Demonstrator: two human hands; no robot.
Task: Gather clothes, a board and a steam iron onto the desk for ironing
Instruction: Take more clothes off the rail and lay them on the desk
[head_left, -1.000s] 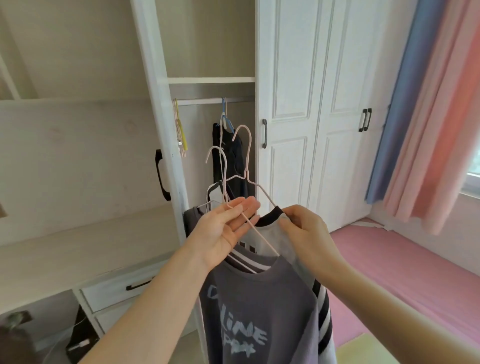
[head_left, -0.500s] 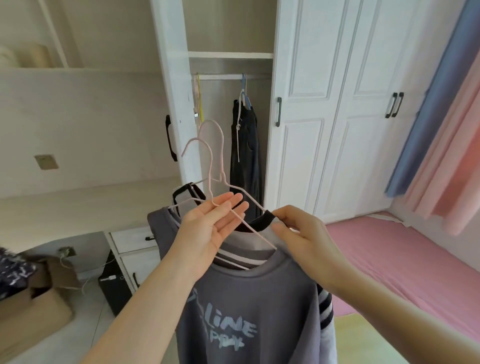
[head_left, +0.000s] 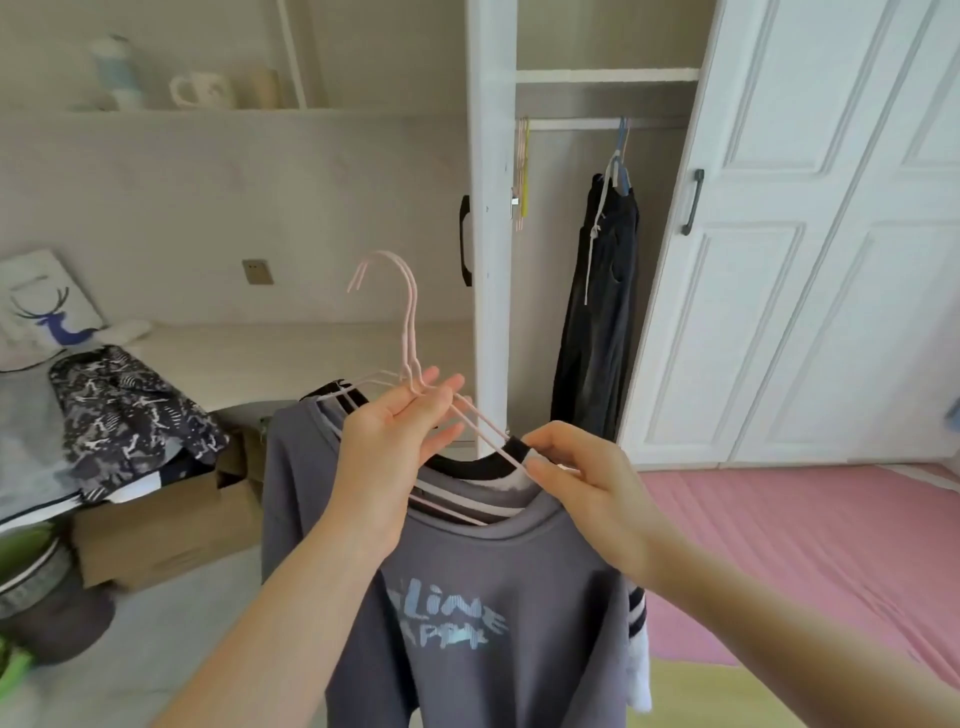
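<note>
My left hand (head_left: 395, 441) holds the necks of pink wire hangers (head_left: 408, 322) in front of me. A grey sweatshirt (head_left: 467, 613) with pale lettering hangs from them, and a second garment with a black collar (head_left: 483, 465) and striped sleeve hangs behind it. My right hand (head_left: 582, 478) pinches the black collar and hanger arm at the right shoulder. The pale wooden desk (head_left: 291, 358) runs along the wall behind the clothes. No board or iron is in view.
The open wardrobe (head_left: 597, 260) holds dark trousers (head_left: 602, 312) on its rail. A cardboard box (head_left: 171, 519) with patterned clothes (head_left: 124, 410) stands at the left on the floor. A pink mat (head_left: 805, 545) lies at the right. Mugs (head_left: 202, 91) sit on the shelf.
My view has swung left and down, away from the wardrobe toward the desk and box. Both hands keep their hold on the hangers and clothes, carried along with me.
</note>
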